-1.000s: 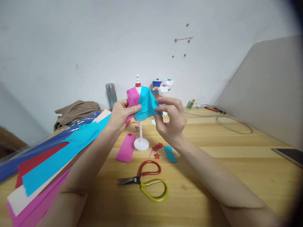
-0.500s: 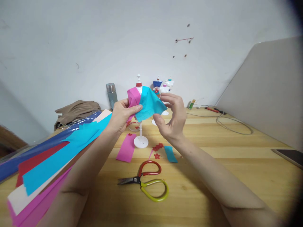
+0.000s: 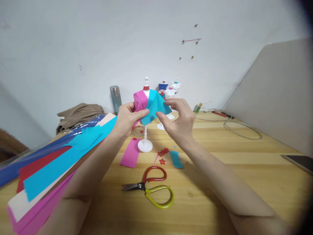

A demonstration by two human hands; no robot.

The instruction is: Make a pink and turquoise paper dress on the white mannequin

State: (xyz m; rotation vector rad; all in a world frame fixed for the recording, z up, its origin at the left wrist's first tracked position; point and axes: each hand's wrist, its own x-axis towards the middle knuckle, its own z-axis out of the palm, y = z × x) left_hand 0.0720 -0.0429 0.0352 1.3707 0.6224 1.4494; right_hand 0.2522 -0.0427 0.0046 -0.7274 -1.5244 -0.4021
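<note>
A small white dress-form mannequin (image 3: 145,146) with a red neck band is dressed in crepe paper, a pink piece (image 3: 140,99) on one shoulder and a blue piece (image 3: 156,103) crossing over it. My left hand (image 3: 126,119) grips the papers at the waist, thumb pressed on the front. Around the blue paper's loose right corner, my right hand (image 3: 181,117) is curved with thumb and fingers apart; the fingertips are at its edge, and I cannot tell if they touch. Below lie scissors (image 3: 140,186) with red and yellow handles, a pink strip (image 3: 130,153) and a blue scrap (image 3: 176,159).
Red flower cutouts (image 3: 162,161) lie near the stand. Several more mannequins (image 3: 163,86) stand behind. Colored crepe sheets (image 3: 53,166) fill the left, with a brown cloth (image 3: 80,114) and a flask (image 3: 115,98) beyond. A cable (image 3: 234,130) and a phone (image 3: 298,162) are right.
The mannequin's top has shifted slightly right and straightened, my left hand moving with it. My right hand's thumb and fingers have come closer around the blue paper's corner.
</note>
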